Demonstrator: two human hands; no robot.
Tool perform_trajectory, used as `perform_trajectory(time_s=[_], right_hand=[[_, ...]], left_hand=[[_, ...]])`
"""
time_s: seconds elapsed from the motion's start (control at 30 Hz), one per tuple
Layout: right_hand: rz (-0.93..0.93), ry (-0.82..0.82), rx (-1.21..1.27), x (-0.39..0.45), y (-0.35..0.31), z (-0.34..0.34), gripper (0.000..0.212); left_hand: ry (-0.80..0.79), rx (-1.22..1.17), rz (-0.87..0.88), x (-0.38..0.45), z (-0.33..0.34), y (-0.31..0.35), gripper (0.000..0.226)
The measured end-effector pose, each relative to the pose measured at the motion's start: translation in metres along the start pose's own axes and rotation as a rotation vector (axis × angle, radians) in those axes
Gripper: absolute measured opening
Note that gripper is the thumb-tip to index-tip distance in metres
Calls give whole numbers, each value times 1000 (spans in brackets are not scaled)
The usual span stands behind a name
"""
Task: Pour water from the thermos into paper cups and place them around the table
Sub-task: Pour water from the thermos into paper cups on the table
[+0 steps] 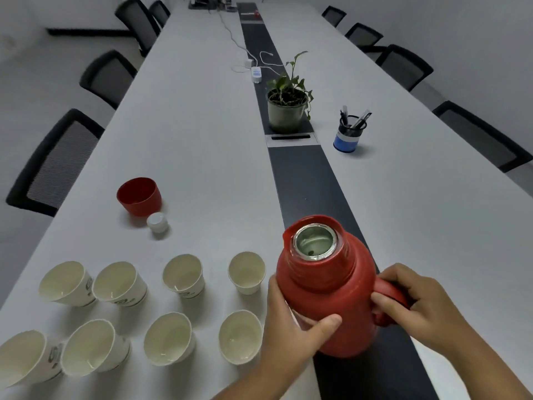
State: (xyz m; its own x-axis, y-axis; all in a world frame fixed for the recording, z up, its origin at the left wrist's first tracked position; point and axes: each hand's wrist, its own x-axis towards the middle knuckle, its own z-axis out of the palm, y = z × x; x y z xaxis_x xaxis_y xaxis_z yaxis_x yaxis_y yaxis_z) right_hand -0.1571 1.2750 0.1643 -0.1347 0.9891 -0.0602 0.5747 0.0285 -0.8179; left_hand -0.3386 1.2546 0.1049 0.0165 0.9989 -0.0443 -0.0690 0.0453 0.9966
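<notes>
Thermos (326, 287): red, uncapped; right hand (418, 307) curled round handle, left hand (291, 321) gripping body. Eight paper cups (184, 274) left of it on tabletop (202, 140).

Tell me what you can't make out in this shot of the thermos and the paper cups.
Head view only:
- Water level in the thermos: its mouth shows only reflections.
- Thermos base: hidden by the left hand.
- Handle: mostly wrapped by the right hand.
- Nearest-left paper cup: cut off by the frame edge.
- Cup logos: too blurred to read.
- Items at the table's far end: too small.
</notes>
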Motion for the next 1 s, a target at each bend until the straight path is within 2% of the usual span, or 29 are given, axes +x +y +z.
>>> perform_trajectory(time_s=[0.23,0.37,0.47,0.63,0.8,1.0], right_hand=[[-101,-27,41,112,23,-7,33],[-153,-32,34,177,31,11,37],[-171,-73,50,218,33,29,35],[-226,-108,131,273,26,59,22],[-257,-150,168,314,17,92,22],[-270,-161,161,325,23,125,21]], left_hand=[[57,205,80,115,-6,15,84],[91,293,58,171,-23,17,75],[141,335,29,202,-39,15,77],[208,363,-20,240,-72,11,78],[269,410,-55,264,-106,5,75],[288,417,-103,266,-129,-8,83]])
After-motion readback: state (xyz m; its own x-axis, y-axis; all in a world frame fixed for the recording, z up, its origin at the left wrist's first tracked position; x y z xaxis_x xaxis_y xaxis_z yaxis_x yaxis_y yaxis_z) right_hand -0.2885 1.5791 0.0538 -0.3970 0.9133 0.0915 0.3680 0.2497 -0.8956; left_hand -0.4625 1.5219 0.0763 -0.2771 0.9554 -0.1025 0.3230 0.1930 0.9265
